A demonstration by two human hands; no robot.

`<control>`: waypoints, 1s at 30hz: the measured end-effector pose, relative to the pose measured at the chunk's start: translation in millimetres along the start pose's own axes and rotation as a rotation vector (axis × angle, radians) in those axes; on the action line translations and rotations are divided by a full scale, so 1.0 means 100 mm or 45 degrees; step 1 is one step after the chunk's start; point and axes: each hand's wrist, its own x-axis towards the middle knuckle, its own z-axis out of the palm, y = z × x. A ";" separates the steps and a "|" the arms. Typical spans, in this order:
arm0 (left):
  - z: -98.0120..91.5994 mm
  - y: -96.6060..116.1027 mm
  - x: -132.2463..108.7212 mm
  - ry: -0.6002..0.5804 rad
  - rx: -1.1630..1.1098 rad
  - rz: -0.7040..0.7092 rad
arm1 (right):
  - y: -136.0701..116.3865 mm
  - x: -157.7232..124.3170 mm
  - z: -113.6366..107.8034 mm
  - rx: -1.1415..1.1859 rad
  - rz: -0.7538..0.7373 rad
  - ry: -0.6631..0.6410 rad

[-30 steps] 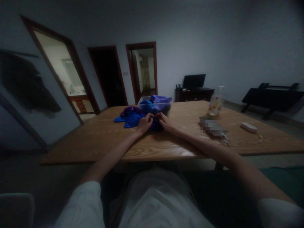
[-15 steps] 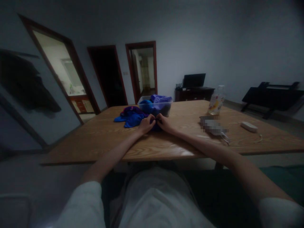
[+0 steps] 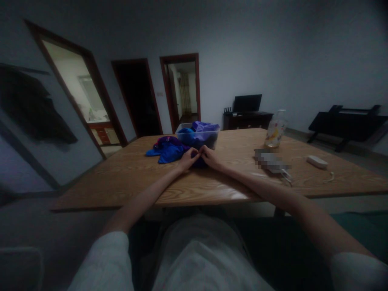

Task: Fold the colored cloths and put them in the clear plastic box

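Note:
My left hand (image 3: 188, 159) and my right hand (image 3: 209, 157) meet at the fingertips over a dark purple-blue cloth (image 3: 198, 163) on the table. Both hands are closed, pinching this cloth; most of it is hidden behind them. To the left of my hands lies a crumpled pile of bright blue cloth (image 3: 170, 152), with a dark purple and pink piece (image 3: 166, 140) on its far side. Just beyond my hands stands a clear plastic bin (image 3: 216, 136), holding a purple cloth (image 3: 206, 126) and a blue cloth (image 3: 186, 132).
On the wooden table (image 3: 121, 182), to the right, stand a clear patterned jug (image 3: 275, 131), a blurred-out flat item (image 3: 269, 161) with a strap, and a white oblong case (image 3: 317, 162) with a cord. A cabinet (image 3: 250, 120) with a screen (image 3: 247, 103) is by the far wall.
My left fingers have shifted slightly at the cloth, and the two hands' fingertips are now closer together. The bin and the blue pile stay in place.

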 end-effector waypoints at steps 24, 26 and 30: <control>0.02 -0.14 0.04 0.033 -0.091 -0.058 | 0.06 0.04 -0.02 0.137 -0.067 0.002; 0.02 -0.14 0.04 0.013 -0.104 -0.043 | 0.06 0.04 -0.02 0.124 -0.079 0.013; 0.01 -0.12 0.03 -0.022 -0.126 -0.004 | 0.06 0.03 -0.02 0.121 -0.088 0.051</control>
